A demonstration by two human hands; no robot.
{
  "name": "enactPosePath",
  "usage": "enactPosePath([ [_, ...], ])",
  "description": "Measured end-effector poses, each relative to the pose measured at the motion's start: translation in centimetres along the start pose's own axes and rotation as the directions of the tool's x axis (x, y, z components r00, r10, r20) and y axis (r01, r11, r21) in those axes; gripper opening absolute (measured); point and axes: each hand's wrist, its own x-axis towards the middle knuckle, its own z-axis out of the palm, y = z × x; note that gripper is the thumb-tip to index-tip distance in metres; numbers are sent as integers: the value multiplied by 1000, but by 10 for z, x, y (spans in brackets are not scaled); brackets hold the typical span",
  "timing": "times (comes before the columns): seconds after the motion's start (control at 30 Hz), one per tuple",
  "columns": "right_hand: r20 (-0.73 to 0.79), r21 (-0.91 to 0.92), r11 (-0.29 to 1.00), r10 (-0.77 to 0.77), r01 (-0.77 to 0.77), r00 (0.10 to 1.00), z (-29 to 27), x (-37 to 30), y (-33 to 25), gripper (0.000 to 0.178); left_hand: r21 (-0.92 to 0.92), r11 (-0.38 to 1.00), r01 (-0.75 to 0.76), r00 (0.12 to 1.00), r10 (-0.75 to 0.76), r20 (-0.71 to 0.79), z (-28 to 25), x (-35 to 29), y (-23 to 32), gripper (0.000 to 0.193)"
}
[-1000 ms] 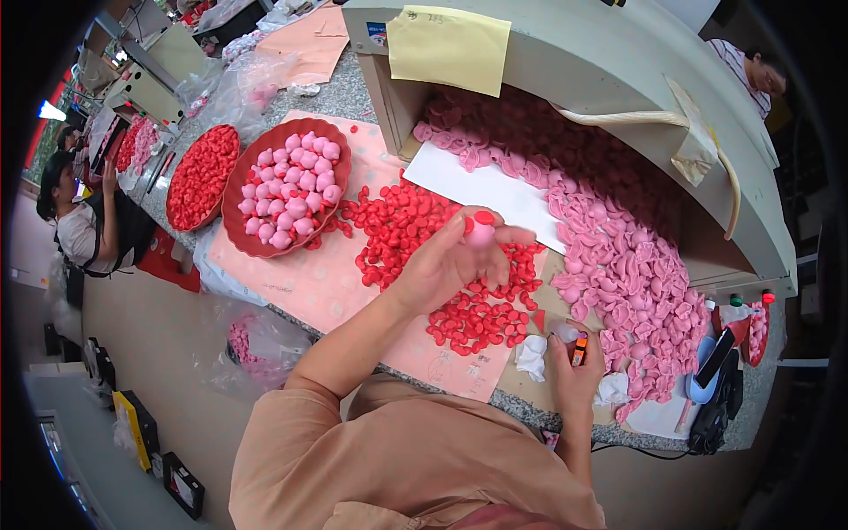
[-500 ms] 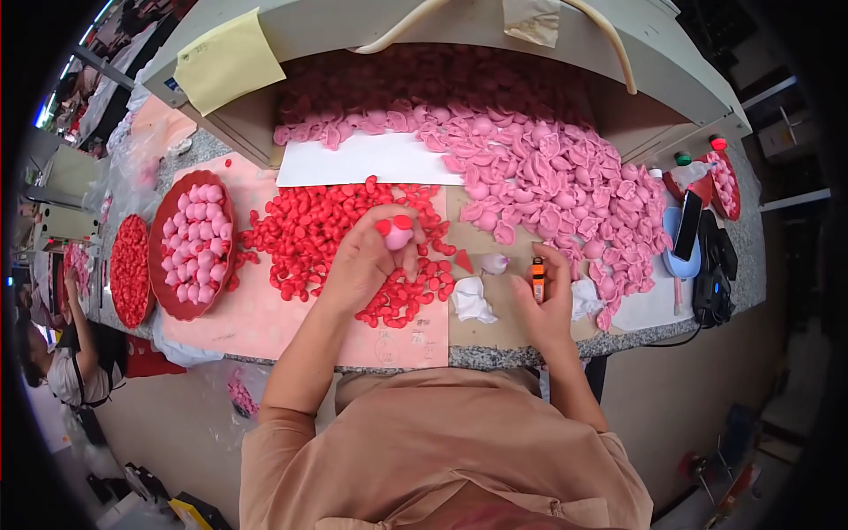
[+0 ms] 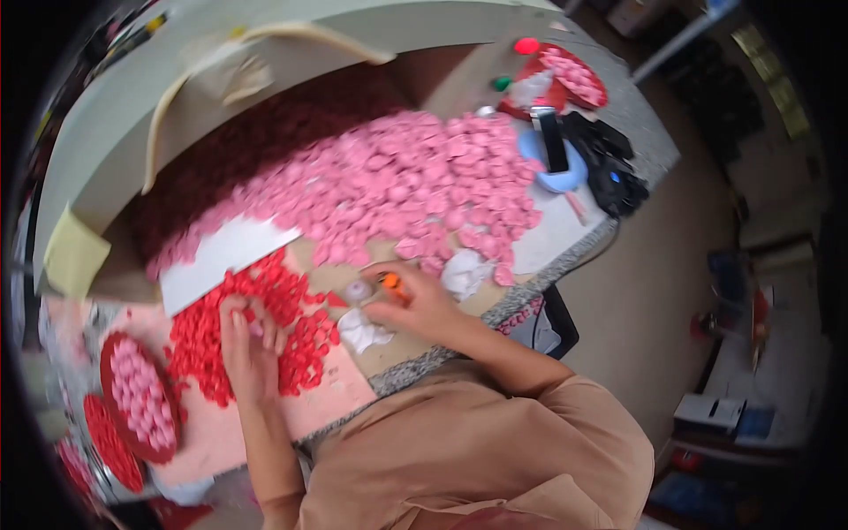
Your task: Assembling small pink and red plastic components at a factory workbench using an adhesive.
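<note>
- our left hand (image 3: 249, 349) lies on the heap of red pieces (image 3: 265, 331), fingers curled together around a small pale pink piece (image 3: 257, 329) that peeps out between them.
- our right hand (image 3: 415, 305) rests on the bench (image 3: 565, 225), fingers pinched on a small orange tool (image 3: 391, 284); its tip points at a pale round piece (image 3: 357, 290) lying just beside it on the brown board.
- a crumpled white cloth (image 3: 364, 332) lies touching the underside of our right hand, and a second white wad (image 3: 465, 272) sits just to its right.
- the red pieces spread over a pink mat (image 3: 221, 424) at the near edge of the bench, under our left hand.
- a white card (image 3: 225, 259) lies tilted between the red heap and a far larger pile of pink pieces (image 3: 415, 181) that runs back into an open grey box (image 3: 124, 115).
- far left, a round red tray (image 3: 140, 399) holds pink pieces; a second tray of red ones (image 3: 110, 442) sits beside it.
- well apart on the right we see a phone on a blue stand (image 3: 552, 150), a black bag (image 3: 609, 163) and a red dish of pink pieces (image 3: 574, 75).
</note>
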Motion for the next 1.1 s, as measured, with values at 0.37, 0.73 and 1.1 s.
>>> enactPosePath([
  [0.37, -26, -159, 966, -209, 203, 978, -38, -6, -27, 47, -124, 991, 51, 993, -37, 115, 55, -6, 9, 21],
  [0.73, -294, 30, 908, -393, 419, 872, 103, -42, -66, 10, 95, 982, -161, 968, 138, 211, -78, -52, 86, 34],
  [1.1, -221, -69, 916, -400, 395, 889, 117, -46, -115, 9, 563, 692, -451, 891, 313, 328, -100, -60, 111, 36],
])
